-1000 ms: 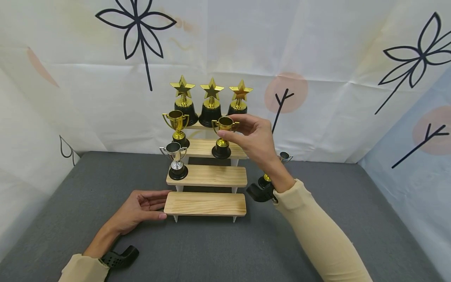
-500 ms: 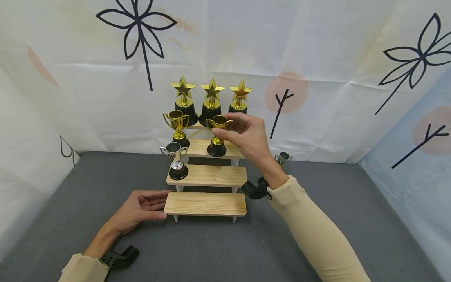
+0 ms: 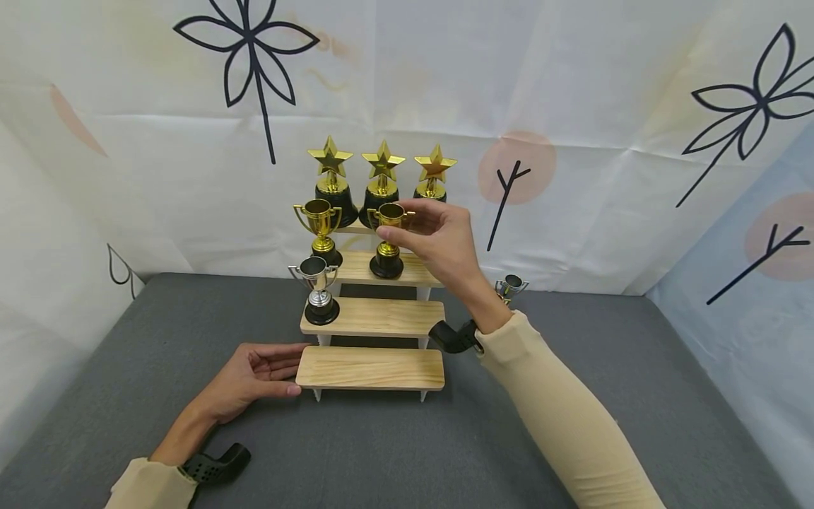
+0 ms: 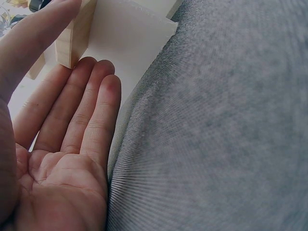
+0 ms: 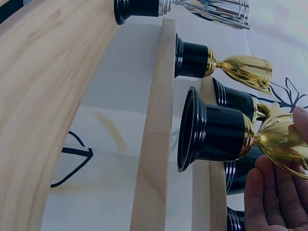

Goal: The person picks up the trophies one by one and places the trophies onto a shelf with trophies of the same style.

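Note:
My right hand (image 3: 441,240) pinches a gold trophy cup (image 3: 386,263) by its bowl, thumb on the near side. The cup is upright at the second-highest step of a wooden tiered stand (image 3: 370,369). In the right wrist view its black base (image 5: 221,132) appears slightly apart from the step. Another gold trophy cup (image 3: 322,230) stands at that step's left end. One step lower, on the left, is a silver trophy cup (image 3: 318,283). My left hand (image 3: 248,378) rests by the lowest step's left end, fingers extended (image 4: 98,103), thumb near the front corner.
Three gold star trophies (image 3: 383,170) line the top step, the right one partly behind my right hand. Right of the stand, a silver cup (image 3: 511,285) shows behind my right wrist. Grey cloth (image 3: 356,452) covers the table, and a printed white backdrop (image 3: 585,226) hangs close behind.
My right hand has carried the gold trophy cup leftward and a little farther back along the second-highest step. The left hand has stayed in place.

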{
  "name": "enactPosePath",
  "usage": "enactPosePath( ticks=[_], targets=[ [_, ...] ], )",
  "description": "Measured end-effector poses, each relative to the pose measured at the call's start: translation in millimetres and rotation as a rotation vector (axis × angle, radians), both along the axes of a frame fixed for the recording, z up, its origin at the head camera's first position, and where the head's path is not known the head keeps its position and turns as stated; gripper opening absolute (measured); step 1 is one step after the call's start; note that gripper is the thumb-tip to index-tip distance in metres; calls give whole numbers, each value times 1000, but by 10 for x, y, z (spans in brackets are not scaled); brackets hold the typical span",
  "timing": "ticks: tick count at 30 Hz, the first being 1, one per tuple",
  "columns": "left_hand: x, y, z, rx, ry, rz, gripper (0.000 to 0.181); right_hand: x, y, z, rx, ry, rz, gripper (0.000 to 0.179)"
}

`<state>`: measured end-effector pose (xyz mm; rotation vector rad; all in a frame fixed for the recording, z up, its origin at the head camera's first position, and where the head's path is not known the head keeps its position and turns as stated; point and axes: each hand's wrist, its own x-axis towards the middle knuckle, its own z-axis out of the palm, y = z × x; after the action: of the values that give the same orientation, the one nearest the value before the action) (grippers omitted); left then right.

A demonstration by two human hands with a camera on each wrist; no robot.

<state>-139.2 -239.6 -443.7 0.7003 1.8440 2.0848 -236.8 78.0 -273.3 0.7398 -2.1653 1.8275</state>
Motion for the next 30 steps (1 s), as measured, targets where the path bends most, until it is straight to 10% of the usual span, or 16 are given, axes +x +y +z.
enactPosePath(
  ticks=[30],
  targets=[
    [4, -8, 3, -29, -5, 20, 65, -72, -59, -19, -33, -19, 2, 41]
  ],
)
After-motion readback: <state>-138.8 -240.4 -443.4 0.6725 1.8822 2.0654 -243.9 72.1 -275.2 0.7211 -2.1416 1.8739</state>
